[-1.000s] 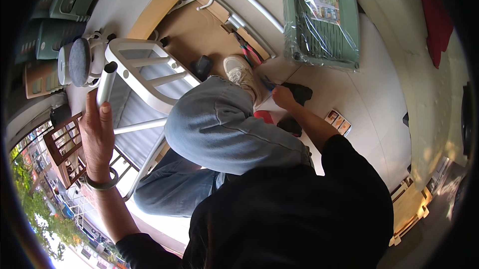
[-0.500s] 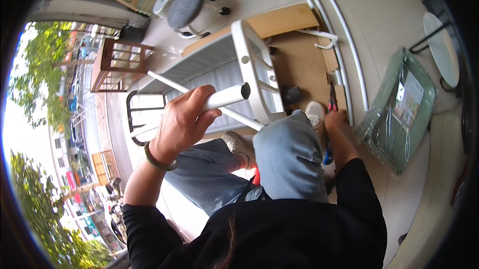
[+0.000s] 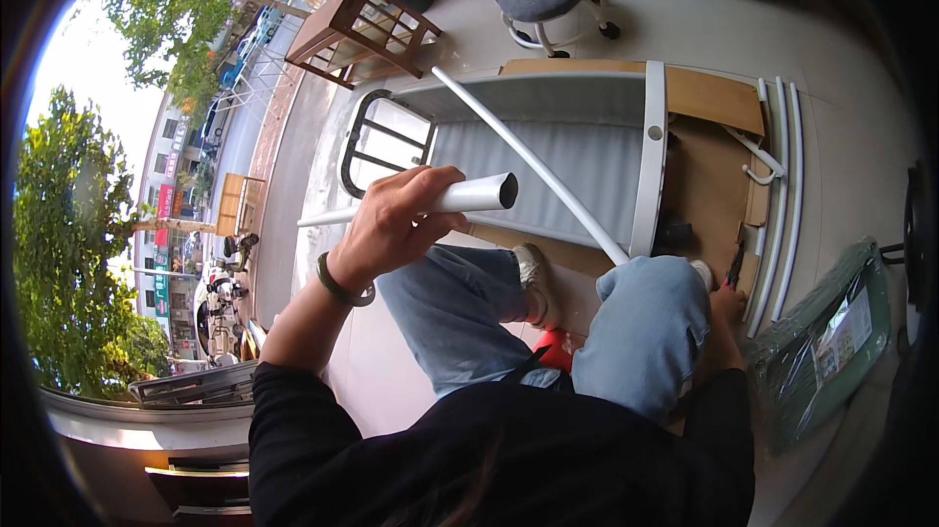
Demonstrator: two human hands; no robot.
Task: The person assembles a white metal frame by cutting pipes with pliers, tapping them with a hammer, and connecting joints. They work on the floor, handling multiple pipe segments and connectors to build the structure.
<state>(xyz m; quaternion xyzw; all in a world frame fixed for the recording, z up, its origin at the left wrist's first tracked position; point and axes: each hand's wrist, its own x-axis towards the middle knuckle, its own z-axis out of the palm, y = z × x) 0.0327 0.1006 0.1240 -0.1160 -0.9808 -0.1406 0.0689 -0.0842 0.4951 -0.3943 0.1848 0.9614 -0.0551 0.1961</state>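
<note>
The hands are well apart. The left hand [image 3: 391, 224] is wrapped round a white tube [image 3: 474, 195], raised in front of the body, the open end pointing to the person's right. The right hand [image 3: 727, 306], partly hidden by the right knee [image 3: 646, 322], is at the pliers [image 3: 736, 266], by their red handles; whether its fingers are closed on them cannot be told. Just beside the pliers are the cardboard [image 3: 699, 170] and several loose rods [image 3: 790, 195]. Ahead lies a white frame [image 3: 650, 155] with grey fabric [image 3: 548, 175], crossed by a slanting bar [image 3: 533, 165].

Step in hand, as judged: the tool is being reached for or handled while the other hand holds the tube. The next move would call for a sure grip on the handles and a steady left hand, with the tube clear of the bar (depth between the two is hard to read here).

Writing: the plastic-wrapped green package [image 3: 792, 400] bears a label [image 3: 843, 334] whose print is too small to read. Across the street, a red sign [image 3: 164, 209] and a green sign [image 3: 161, 295] carry pale characters, not transcribed.
</note>
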